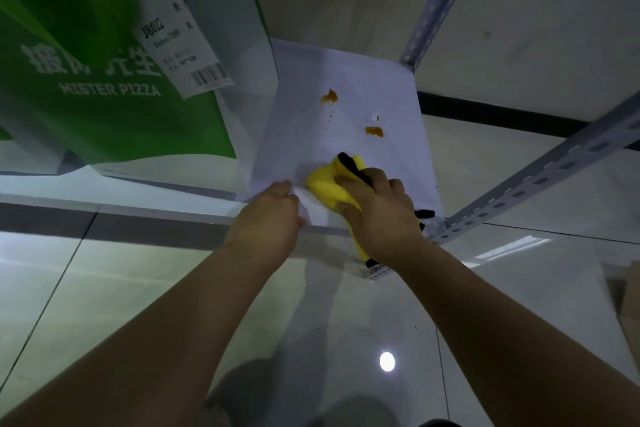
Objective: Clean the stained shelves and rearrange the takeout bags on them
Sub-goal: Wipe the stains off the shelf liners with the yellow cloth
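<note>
Grips a bunched yellow cloth (325, 184), black-edged, in the right hand (381, 215), with fingers curled over the top and thumb wrapped round the near side. Presses the wad down onto the near end of a white sheet (346, 80) lying on the shelf (138, 199). Pinches that sheet's near left corner with the left hand (270, 215), thumb and curled fingers closed on the paper just beside the cloth, at the shelf's front edge. Trails a black-trimmed tail of cloth out from under the right wrist, over the shelf's front right corner.

Shows, on the sheet beyond the cloth, an orange-brown stain (329, 96) toward the back and a second stain (374, 131) nearer and to the right, both apart from the cloth, with a few tiny specks between them. Stands a green takeout bag (104, 97), lettered MISTER PIZZA in white, on the same shelf just left of the sheet, well clear of both hands. Carries a white order slip (180, 42) with a barcode and the code J8022 on the bag's face. Frames the shelf with perforated grey metal: an upright (440, 0) at the back right corner, a slanting rail (554, 170) running from the front right corner. Looks down past both bare forearms to a glossy tiled floor (104, 288), with one round lamp glare (387, 361) between the arms, and to a pale wall with a black skirting strip (519, 115) behind the rack.
</note>
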A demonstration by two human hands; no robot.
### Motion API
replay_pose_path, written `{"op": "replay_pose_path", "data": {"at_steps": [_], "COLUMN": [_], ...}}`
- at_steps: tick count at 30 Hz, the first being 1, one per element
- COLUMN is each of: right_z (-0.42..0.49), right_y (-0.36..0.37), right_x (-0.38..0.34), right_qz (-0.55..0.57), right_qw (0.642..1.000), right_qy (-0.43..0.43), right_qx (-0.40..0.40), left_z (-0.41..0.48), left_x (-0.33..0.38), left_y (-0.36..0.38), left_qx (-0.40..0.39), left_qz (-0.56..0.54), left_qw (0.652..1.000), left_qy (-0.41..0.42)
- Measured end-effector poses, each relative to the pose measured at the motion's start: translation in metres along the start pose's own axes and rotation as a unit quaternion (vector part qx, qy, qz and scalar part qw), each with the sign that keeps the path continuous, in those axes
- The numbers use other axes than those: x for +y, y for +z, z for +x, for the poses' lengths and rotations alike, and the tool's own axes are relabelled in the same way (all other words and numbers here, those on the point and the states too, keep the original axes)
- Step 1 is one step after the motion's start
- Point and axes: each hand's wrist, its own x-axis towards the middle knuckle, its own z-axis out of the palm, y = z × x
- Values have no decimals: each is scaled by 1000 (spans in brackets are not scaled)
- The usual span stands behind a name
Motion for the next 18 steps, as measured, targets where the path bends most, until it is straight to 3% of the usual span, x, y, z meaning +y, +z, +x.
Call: {"op": "replay_pose_path", "data": {"at_steps": [9,18], "right_z": [41,99], "right_y": [-8,-8], "right_x": [25,41], "right_qz": [6,26], "right_qw": [977,953], "right_qy": [213,291], "right_qx": [9,76], "left_z": [22,57], "left_x": [5,10], "left_y": [-7,5], "left_qx": [71,44], "left_qz": [23,66], "left_qw": [997,996], "left_qy": [5,27]}}
